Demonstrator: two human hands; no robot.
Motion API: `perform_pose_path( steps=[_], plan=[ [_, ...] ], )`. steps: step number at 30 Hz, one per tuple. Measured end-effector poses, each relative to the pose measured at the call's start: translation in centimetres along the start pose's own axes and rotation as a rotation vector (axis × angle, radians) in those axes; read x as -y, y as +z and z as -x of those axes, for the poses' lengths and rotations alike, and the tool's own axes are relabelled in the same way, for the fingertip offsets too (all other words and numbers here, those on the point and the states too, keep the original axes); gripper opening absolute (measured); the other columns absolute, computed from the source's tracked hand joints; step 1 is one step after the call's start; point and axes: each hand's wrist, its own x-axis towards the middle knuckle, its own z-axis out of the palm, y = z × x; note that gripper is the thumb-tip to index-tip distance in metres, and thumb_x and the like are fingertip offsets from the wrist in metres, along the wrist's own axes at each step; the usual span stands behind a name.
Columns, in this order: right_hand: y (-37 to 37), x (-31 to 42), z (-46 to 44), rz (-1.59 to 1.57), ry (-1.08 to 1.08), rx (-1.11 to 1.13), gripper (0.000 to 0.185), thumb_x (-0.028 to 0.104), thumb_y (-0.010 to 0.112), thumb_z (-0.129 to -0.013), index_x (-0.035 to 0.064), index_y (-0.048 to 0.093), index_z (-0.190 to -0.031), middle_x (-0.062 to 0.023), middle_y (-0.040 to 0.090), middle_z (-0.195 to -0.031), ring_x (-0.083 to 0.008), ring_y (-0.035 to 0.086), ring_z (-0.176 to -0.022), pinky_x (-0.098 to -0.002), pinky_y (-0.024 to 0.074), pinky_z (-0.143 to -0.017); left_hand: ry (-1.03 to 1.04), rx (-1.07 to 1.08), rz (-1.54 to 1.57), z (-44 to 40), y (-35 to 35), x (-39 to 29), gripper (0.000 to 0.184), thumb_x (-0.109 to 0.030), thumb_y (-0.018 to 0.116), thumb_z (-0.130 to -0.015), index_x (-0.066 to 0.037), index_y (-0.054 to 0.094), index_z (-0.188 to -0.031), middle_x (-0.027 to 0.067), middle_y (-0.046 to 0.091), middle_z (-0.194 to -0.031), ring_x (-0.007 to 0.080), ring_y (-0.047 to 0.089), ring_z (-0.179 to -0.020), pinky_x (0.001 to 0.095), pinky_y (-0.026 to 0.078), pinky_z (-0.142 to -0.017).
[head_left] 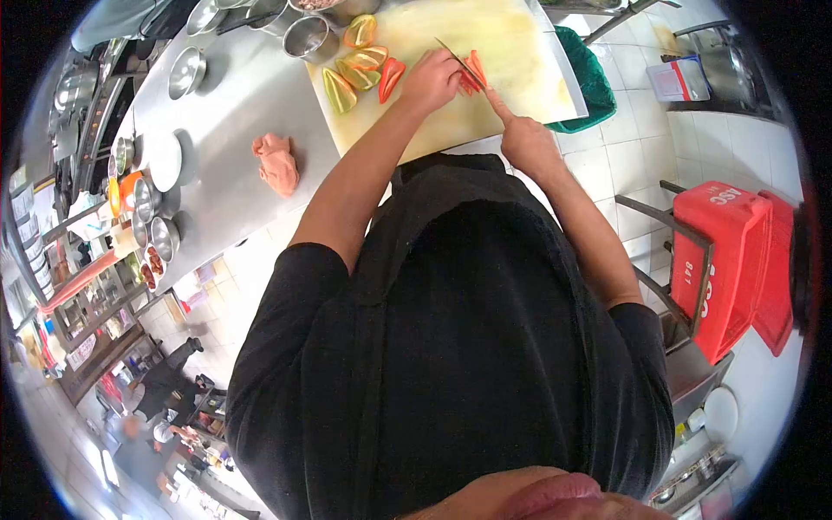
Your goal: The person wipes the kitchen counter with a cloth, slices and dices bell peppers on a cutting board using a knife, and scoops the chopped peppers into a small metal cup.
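Note:
On a yellowish cutting board (520, 52) my right hand (528, 143) is wrapped round the handle of a knife (459, 62), one finger stretched along it. The blade lies across red pepper strips (474, 66). My left hand (432, 79) is beside the blade with its fingers bent down on the red pepper. Left of it lie a red pepper piece (391, 80), a green pepper piece (339, 90) and several green-orange pieces (367, 58).
Steel bowls (310, 39) stand at the board's upper left. A crumpled pinkish cloth (276, 164) lies on the steel table (234, 113). A green-lined bin (592, 87) is right of the board, a red crate (724, 260) further right. People (160, 381) are at lower left.

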Motion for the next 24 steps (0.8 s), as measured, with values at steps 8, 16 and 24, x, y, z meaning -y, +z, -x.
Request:
perform_pose_path(
  steps=[8,16,24],
  plan=[
    [3.3,-1.5,-4.5,-0.118,-0.059,-0.089,0.088,0.0,0.049,-0.088,0.0321,0.021,-0.165,-0.03,0.071,-0.086,-0.0464,0.071,-0.083,-0.0562,0.0546,-0.077,-0.063,0.02,0.044,1.0,0.5,0.6,0.015,-0.013,0.072,-0.083,-0.009,0.074,-0.097,0.0086,0.068,-0.106,0.0308,0.064,-0.105,0.0412,0.055,-0.091],
    [0.0,-0.3,0.0,-0.138,-0.02,-0.045,0.083,0.0,0.046,-0.09,0.0301,0.024,-0.164,-0.0318,0.07,-0.086,-0.0482,0.07,-0.081,-0.0581,0.0532,-0.076,-0.136,-0.125,0.089,3.1,-1.6,0.8,0.022,-0.012,0.073,-0.085,-0.007,0.073,-0.106,0.0121,0.069,-0.107,0.0334,0.067,-0.101,0.0433,0.055,-0.089],
    [1.4,0.3,-0.1,-0.085,-0.023,0.012,0.09,0.0,0.052,-0.087,0.0335,0.022,-0.164,-0.0292,0.072,-0.09,-0.0448,0.072,-0.085,-0.0571,0.0566,-0.078,-0.063,-0.102,-0.034,2.8,-0.7,1.0,0.009,-0.008,0.07,-0.083,-0.007,0.07,-0.092,0.0105,0.068,-0.09,0.0335,0.066,-0.092,0.0454,0.055,-0.083]
  ],
)
